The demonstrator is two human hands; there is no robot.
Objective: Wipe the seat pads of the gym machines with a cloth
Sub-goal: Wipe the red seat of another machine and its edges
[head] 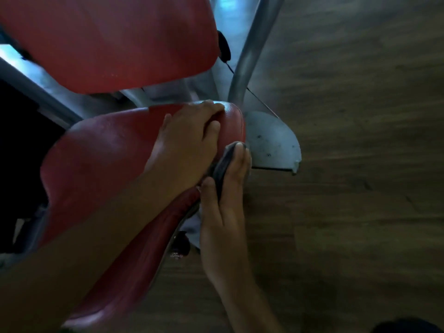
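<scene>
1. Left forearm (91, 236) lies nearest our lens, crossing from the lower left over the red seat pad (103, 164).
2. Cloth (223, 164): dark grey and bunched, pressed against the right side edge of the seat pad, close to the pad's rounded end.
3. Right hand (223, 207) enters from the bottom edge. Its fingers (237, 162) lie along the outer face of the cloth with the thumb on the pad side, so we log them as narrow and holding the cloth.
4. Left hand (185, 143) rests on top of the seat pad. Its fingers (211, 127) are loosely spread toward the rounded end and hold nothing.
5. Seat pad is glossy and runs diagonally across the frame.
6. Second red pad (108, 39) sits above it. The two are apart, with grey frame showing in the gap.
7. Grey metal tube (252, 49) rises just beyond the seat pad's end. A grey base plate (271, 140) at its foot lies on the wooden floor (360, 188).
8. Black knob (224, 46) sits beside the second pad. We cannot read its detail through the blur.
</scene>
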